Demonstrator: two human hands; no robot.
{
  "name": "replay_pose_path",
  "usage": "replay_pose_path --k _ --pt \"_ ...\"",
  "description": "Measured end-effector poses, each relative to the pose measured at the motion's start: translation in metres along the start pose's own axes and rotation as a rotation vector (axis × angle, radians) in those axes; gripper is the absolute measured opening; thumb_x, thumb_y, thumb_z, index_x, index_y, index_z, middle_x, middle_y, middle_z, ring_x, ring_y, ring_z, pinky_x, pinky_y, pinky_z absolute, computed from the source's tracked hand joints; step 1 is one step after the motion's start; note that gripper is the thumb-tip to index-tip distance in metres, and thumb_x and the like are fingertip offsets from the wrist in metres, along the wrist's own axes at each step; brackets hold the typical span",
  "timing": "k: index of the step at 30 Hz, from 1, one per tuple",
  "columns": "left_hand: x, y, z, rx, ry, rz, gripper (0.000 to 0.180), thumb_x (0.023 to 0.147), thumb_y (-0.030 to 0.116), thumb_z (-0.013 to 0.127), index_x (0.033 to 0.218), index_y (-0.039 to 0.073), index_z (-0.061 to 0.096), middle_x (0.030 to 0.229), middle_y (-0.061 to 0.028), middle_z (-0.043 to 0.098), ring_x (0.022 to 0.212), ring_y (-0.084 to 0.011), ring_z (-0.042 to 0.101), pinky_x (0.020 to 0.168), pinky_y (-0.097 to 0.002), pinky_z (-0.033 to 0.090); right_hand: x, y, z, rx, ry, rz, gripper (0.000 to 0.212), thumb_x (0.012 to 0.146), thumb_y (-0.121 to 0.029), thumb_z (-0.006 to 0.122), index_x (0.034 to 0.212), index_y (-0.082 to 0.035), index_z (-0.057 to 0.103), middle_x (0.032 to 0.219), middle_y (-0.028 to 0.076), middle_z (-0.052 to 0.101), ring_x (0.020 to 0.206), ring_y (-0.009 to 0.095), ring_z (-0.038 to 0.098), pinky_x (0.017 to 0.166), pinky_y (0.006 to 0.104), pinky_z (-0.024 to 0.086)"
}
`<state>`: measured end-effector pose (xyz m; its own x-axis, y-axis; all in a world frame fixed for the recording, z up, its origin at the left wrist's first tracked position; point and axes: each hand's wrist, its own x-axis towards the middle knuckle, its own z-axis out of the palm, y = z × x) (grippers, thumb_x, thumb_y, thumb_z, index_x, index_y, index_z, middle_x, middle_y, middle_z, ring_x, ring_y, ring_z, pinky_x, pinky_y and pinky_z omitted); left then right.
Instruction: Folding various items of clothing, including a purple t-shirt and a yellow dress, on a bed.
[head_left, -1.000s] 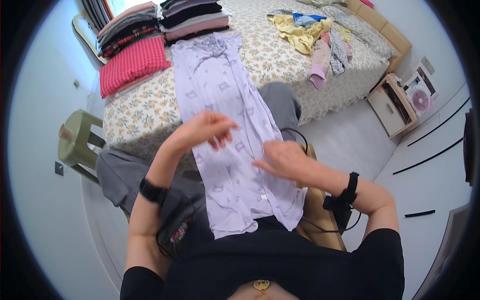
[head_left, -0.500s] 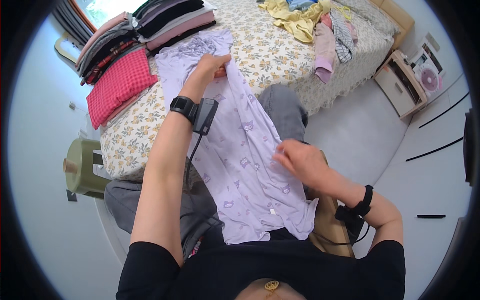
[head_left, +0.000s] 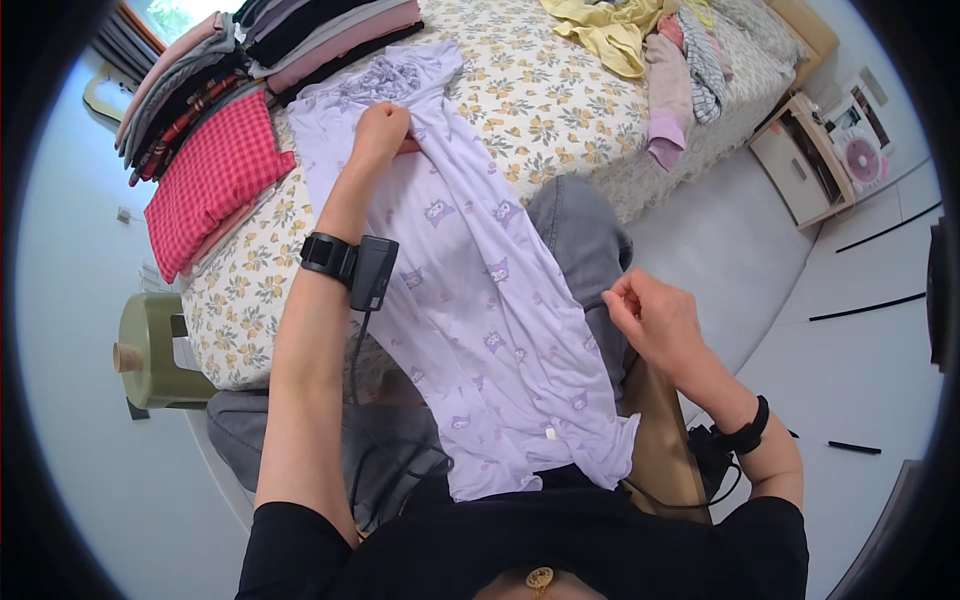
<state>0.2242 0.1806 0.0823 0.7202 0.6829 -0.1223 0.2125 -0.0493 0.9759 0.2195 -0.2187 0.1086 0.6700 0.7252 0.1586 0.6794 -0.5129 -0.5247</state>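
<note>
A lavender nightdress (head_left: 470,300) with small purple cartoon prints stretches from the bed's edge down across my lap. Its gathered top part lies on the bed and its hem rests against my black shirt. My left hand (head_left: 382,135) is closed on the cloth near the upper end, thumb and fingers pinching a fold. My right hand (head_left: 655,320) hovers over my right knee, just off the garment's right side. Its fingers are curled with the tips together; whatever may be between them is too small to make out.
Stacks of folded clothes (head_left: 330,40) and a red checked cushion (head_left: 215,180) sit on the flowered bedspread (head_left: 540,110). Loose yellow clothing (head_left: 605,35) lies farther right. A green stool (head_left: 155,350) stands left; a bedside cabinet (head_left: 800,165) with a pink fan (head_left: 860,158) stands right.
My left hand has shifted left and slightly down the picture, spreading the nightdress wider. My right hand has moved right, away from the garment's edge, and its fingertips have come together.
</note>
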Motion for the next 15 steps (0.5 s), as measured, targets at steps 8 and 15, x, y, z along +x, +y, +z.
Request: replay_pose_path --k 8,15 --pt "0.005 0.007 0.032 -0.484 -0.199 -0.152 0.014 0.082 0.0 0.055 0.093 -0.008 0.054 0.089 -0.0149 0.06 0.082 -0.0254 0.062 0.075 -0.0392 0.054 0.028 -0.005 0.038 -0.214 0.051 -0.276 0.014 0.079 -0.016 0.062 0.075 -0.006 0.053 0.07 0.009 0.058 0.06 0.026 0.059 0.053 0.0365 0.045" --pt "0.002 0.013 0.041 -0.673 -0.23 -0.181 0.024 0.092 0.003 0.044 0.111 -0.012 0.046 0.109 -0.0198 0.056 0.098 -0.0284 0.06 0.088 -0.0419 0.053 0.028 0.031 -0.001 -0.06 0.145 0.218 0.013 0.08 -0.015 0.062 0.075 -0.006 0.054 0.067 0.009 0.057 0.055 0.026 0.056 0.053 0.0356 0.044"
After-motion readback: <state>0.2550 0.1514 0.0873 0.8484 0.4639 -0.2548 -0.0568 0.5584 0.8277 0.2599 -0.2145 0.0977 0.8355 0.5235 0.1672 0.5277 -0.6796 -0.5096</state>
